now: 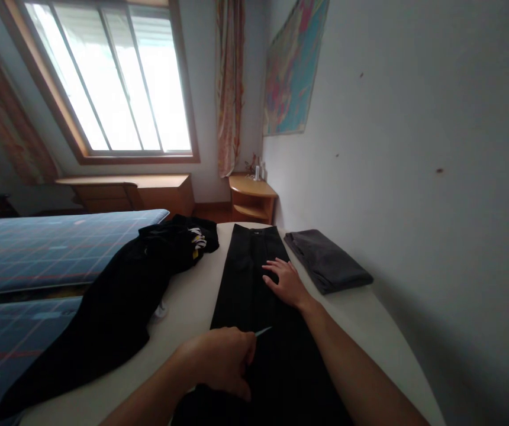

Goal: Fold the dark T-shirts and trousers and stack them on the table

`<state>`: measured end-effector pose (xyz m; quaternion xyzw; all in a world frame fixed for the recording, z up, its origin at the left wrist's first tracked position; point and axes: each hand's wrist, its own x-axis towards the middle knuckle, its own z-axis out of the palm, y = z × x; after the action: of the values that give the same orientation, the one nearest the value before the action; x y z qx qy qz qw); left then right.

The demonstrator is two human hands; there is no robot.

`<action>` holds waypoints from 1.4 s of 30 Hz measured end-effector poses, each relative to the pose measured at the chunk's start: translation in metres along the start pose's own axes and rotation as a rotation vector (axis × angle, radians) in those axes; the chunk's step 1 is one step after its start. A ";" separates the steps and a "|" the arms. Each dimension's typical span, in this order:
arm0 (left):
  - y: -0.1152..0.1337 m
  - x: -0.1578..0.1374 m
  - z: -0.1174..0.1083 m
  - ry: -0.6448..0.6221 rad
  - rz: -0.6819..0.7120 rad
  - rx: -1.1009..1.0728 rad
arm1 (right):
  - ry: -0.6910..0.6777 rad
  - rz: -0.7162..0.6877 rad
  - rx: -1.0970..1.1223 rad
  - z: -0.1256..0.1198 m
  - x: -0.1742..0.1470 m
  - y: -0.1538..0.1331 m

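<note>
Black trousers (248, 278), folded into a long strip, lie lengthwise on a pale rounded table (187, 296). On their upper right part rests my right hand (286, 280), palm down with its fingers spread. Lower down, my left hand (225, 358) is over the cloth with its fingers curled. A thin, pale, pointed sliver (263, 331) shows just beyond those fingers; its kind is unclear, and the fingers hide what they grip.
A dark grey folded garment (329, 260) lies at the right, near the wall. On the left, a crumpled black garment (125, 296) with a white and yellow print hangs over onto a blue checked mattress (59, 248). A wooden corner shelf (252, 186) stands behind the table.
</note>
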<state>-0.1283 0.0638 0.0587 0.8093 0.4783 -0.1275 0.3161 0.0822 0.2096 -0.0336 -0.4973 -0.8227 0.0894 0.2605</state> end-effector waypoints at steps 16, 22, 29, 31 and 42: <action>0.005 -0.003 -0.004 -0.058 0.164 -0.047 | -0.213 -0.111 0.051 0.009 0.006 -0.018; 0.014 -0.007 -0.009 -0.237 0.223 -0.167 | -0.203 -0.083 0.030 0.006 0.005 -0.020; 0.005 -0.001 -0.001 -0.305 0.206 -0.609 | -0.193 -0.093 0.028 0.006 0.002 -0.018; -0.004 0.005 0.003 -0.019 0.204 -0.496 | -0.200 -0.100 0.019 0.005 0.001 -0.017; -0.047 0.026 0.038 0.525 0.388 -0.004 | -0.309 -0.064 0.024 -0.003 -0.021 -0.025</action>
<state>-0.1519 0.0742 -0.0018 0.8900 0.3804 0.1492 0.2021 0.0726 0.1789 -0.0282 -0.4479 -0.8674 0.1662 0.1393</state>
